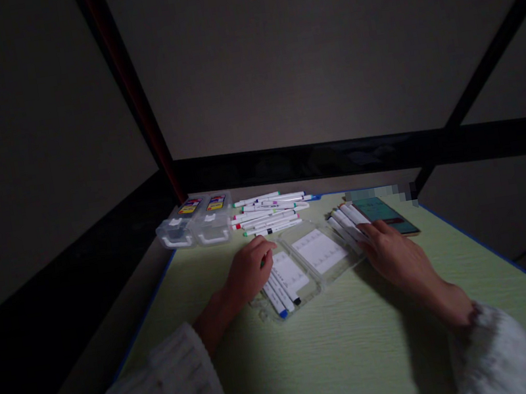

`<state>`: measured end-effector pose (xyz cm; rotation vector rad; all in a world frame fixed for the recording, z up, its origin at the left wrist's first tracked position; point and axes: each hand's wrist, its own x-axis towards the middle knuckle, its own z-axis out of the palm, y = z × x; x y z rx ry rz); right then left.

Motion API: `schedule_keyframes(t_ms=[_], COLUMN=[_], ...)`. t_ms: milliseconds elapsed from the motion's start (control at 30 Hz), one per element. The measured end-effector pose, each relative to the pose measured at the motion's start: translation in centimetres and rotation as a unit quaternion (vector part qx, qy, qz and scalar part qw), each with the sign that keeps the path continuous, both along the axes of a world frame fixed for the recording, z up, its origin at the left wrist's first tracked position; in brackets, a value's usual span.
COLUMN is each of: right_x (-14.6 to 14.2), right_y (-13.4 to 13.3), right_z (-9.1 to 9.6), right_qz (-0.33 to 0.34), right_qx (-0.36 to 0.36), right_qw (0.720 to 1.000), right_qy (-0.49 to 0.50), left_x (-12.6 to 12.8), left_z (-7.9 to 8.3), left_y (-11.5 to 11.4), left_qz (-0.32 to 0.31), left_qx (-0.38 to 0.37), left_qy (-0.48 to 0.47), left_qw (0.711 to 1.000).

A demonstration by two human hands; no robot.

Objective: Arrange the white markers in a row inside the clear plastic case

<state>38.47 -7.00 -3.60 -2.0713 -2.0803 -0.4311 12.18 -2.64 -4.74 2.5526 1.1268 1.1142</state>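
An open clear plastic marker case (313, 257) lies flat on the pale green table (347, 350) between my hands. My left hand (248, 270) rests on the case's near half with its fingers curled over the white markers (281, 294) lying in it; whether it grips one is not clear. My right hand (392, 253) lies with fingers stretched over a row of white markers (345, 221) beside the case's far half. A loose pile of white markers with coloured caps (269, 212) lies further back.
Two closed clear marker cases (196, 222) with coloured labels stand at the table's back left. A phone with a lit green screen (386, 215) lies at the back right, just past my right hand. Dark bed-frame bars cross behind the table.
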Motion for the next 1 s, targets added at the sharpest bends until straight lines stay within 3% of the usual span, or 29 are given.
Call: schedule_keyframes(t_ms=[400,700,1000], right_x=[0.1,-0.8,-2.3], right_y=[0.0,-0.1,-0.8], right_z=[0.0,-0.4,-0.2], right_qz=[0.018,0.098,0.192], right_qx=[0.011,0.04,0.009], right_qw=[1.0,0.994,0.978], right_qy=[0.008,0.037,0.077], left_x=[-0.1,0.0,-0.1], left_z=[0.0,0.1,-0.1], left_y=[0.0,0.0,0.2], left_qz=[0.002,0.006,0.005], left_qx=[0.0,-0.002,-0.006], left_qy=[0.0,0.005,0.004], left_qw=[1.0,1.0,1.0])
